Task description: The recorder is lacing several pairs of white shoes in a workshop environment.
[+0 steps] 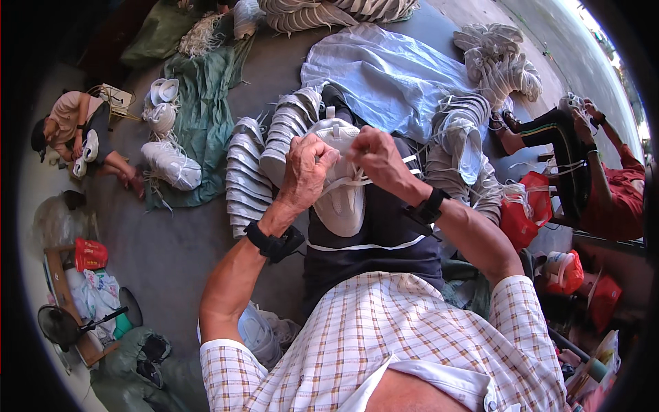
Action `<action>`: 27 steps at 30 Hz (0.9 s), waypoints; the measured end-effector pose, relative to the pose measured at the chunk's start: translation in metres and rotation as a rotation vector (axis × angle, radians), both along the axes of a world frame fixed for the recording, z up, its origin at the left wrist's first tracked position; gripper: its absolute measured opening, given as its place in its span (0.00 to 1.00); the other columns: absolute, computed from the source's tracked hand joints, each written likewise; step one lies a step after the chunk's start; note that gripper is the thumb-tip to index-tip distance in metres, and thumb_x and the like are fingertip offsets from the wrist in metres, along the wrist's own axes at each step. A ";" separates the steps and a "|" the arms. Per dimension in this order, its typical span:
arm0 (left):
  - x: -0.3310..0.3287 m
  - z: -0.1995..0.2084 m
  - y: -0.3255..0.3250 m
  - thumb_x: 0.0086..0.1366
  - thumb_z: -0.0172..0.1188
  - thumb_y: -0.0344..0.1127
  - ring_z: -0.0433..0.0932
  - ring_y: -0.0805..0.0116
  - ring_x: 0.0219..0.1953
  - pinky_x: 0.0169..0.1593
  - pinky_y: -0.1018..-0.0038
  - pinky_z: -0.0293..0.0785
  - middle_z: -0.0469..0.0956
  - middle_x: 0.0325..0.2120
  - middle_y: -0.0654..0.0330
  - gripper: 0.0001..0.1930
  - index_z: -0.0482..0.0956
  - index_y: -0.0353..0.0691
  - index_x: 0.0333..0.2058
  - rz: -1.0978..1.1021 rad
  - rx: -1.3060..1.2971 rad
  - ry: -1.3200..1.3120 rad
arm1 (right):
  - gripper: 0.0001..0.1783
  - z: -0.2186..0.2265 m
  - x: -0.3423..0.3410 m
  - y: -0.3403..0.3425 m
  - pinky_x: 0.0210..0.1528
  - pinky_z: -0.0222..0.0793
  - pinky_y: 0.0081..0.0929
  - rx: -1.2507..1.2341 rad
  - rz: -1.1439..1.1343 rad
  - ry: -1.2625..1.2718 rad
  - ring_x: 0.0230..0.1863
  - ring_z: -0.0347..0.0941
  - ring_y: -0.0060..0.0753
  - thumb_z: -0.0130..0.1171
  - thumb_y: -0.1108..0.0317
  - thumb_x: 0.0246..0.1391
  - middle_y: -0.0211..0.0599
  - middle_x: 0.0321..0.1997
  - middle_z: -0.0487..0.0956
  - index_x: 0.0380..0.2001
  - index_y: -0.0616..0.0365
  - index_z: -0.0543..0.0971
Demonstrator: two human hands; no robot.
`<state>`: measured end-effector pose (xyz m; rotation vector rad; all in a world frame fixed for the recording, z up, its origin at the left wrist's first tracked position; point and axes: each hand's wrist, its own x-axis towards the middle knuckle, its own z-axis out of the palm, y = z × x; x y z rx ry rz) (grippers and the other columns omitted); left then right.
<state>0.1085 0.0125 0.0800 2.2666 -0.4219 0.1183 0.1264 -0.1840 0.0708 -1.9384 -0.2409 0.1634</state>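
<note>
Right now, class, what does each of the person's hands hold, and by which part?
Both hold one white shoe on the lap. The left hand grips its upper near the top; the right hand pinches a white lace by the eyelets.

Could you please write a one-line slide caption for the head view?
Left hand and right hand grip white laces over a white shoe upper on the lap, stacked uppers alongside.

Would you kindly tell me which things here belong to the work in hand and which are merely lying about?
In hand:
- white shoe upper, on the lap
- white lace, pulled by both hands
- left hand and right hand
- stacked white uppers nearby

Lying about:
- green tarpaulin
- red bags
- black fan
- pale sheet
</note>
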 end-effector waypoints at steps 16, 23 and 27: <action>-0.004 -0.012 -0.002 0.67 0.63 0.35 0.71 0.69 0.34 0.39 0.70 0.69 0.77 0.27 0.60 0.10 0.79 0.33 0.34 0.141 -0.399 0.009 | 0.07 0.030 0.030 0.032 0.38 0.63 0.38 -0.089 0.045 -0.616 0.33 0.72 0.43 0.67 0.68 0.53 0.38 0.34 0.74 0.33 0.58 0.80; 0.001 -0.001 -0.005 0.71 0.60 0.42 0.72 0.80 0.29 0.35 0.78 0.69 0.80 0.26 0.65 0.15 0.86 0.35 0.37 0.257 -0.677 0.292 | 0.12 0.001 -0.025 0.017 0.46 0.57 0.39 -0.263 0.297 -0.656 0.42 0.67 0.40 0.67 0.67 0.51 0.34 0.38 0.70 0.38 0.52 0.76; 0.003 -0.004 0.001 0.71 0.60 0.42 0.73 0.79 0.30 0.36 0.78 0.70 0.81 0.26 0.65 0.15 0.86 0.35 0.37 0.223 -0.633 0.303 | 0.08 -0.006 -0.022 0.023 0.46 0.56 0.38 -0.269 0.252 -0.682 0.40 0.68 0.38 0.65 0.73 0.50 0.33 0.34 0.71 0.34 0.52 0.77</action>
